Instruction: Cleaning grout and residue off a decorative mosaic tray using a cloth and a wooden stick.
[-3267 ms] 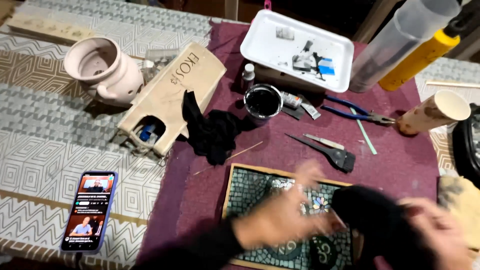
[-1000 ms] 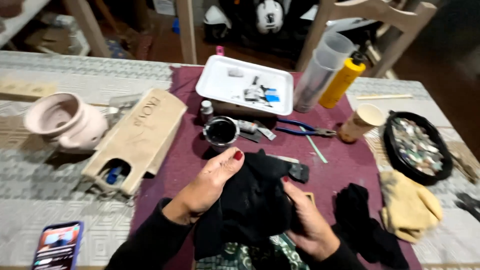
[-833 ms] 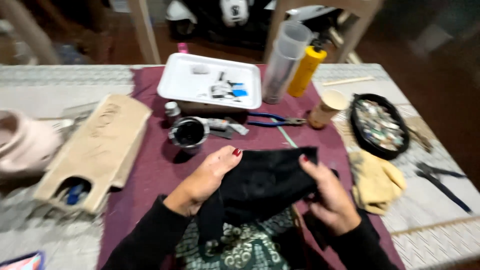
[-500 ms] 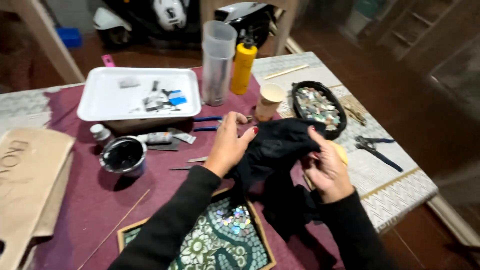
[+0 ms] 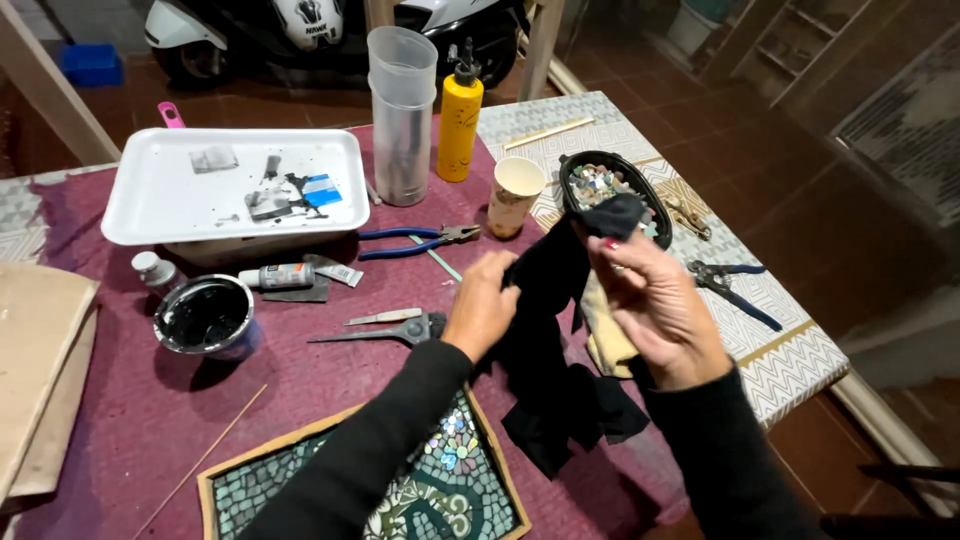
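Hanging between two hands above the near right part of the table: one black cloth (image 5: pixel 550 350), limp and creased, its lower end bunched on the maroon table cover (image 5: pixel 100 400) just right of the mosaic panel.

Left hand (image 5: pixel 483 312): fingers curled shut, pinching the cloth's left edge near its top. Black sleeve to the wrist.

Right hand (image 5: pixel 655 305): fingers closed on the cloth's upper right corner, lifting it higher than the left side; one red-painted nail shows. Black sleeve likewise.

Directly beneath the cloth, to the right: a yellowish rag (image 5: pixel 605 335), partly covered.

Near edge, left of the cloth: a framed mosaic panel (image 5: pixel 440 480), wood border, blue-green tesserae, partly hidden by the left forearm. A thin wooden stick (image 5: pixel 205 455) lies slantwise just left of it.

Middle ground, left of the hands: a black-handled spatula (image 5: pixel 385 330); a grey squeeze tube (image 5: pixel 280 276); a round tin of black paste (image 5: pixel 205 317); a small white-capped bottle (image 5: pixel 152 268); blue-handled pliers (image 5: pixel 415 240).

Far side: a white tray (image 5: pixel 150 200) holding scraps and smears; stacked clear plastic cups (image 5: pixel 402 115); a yellow pump bottle (image 5: pixel 460 118); a paper cup (image 5: pixel 516 195).

Right, on patterned cloth: a black oval dish of tile chips (image 5: pixel 600 185), just behind the raised corner of the black cloth; a second pair of nippers (image 5: pixel 728 290), blue-handled, well apart to the right.

Left edge: a pale wooden board (image 5: pixel 35 360), only partly in view.
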